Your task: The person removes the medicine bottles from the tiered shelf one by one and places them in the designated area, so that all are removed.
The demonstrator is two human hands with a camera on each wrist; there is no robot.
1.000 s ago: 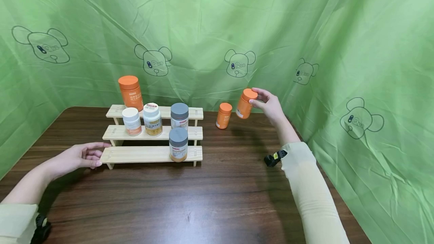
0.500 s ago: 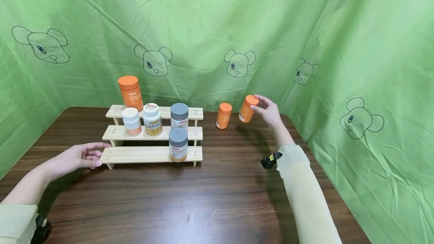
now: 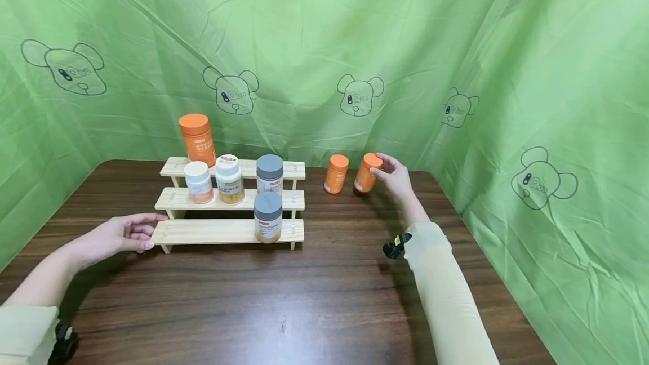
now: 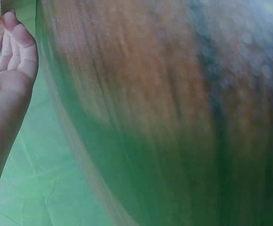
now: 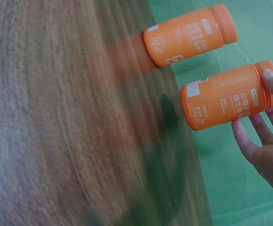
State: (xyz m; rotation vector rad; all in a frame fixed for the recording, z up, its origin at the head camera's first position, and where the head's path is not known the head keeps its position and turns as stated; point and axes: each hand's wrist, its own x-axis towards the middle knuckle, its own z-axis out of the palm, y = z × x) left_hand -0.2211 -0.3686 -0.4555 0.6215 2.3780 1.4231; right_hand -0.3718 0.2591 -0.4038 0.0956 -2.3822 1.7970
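A three-tier wooden display rack (image 3: 203,232) stands on the table. My left hand (image 3: 114,238) is at the left end of its lowest tier, thumb at the front and index finger behind, gripping the end; the left wrist view shows these fingertips (image 4: 19,32) at the wood. My right hand (image 3: 397,178) pinches an orange bottle (image 3: 366,176) near its cap, thumb on one side and fingers on the other. That bottle leans slightly, its base close over the table. A second orange bottle (image 3: 336,176) stands upright just left of it; a gap shows between them in the right wrist view.
On the rack stand a large orange jar (image 3: 198,142), two white-capped bottles, one with an orange label (image 3: 198,183) and one with a yellow label (image 3: 230,182), and two grey-lidded jars, one middle (image 3: 269,173), one lower (image 3: 267,218). Green curtain (image 3: 299,44) hangs behind the table (image 3: 243,303).
My right hand has lowered the orange bottle toward the table, after a slight swing right and back left, closer to the standing bottle. The left hand stays at the rack.
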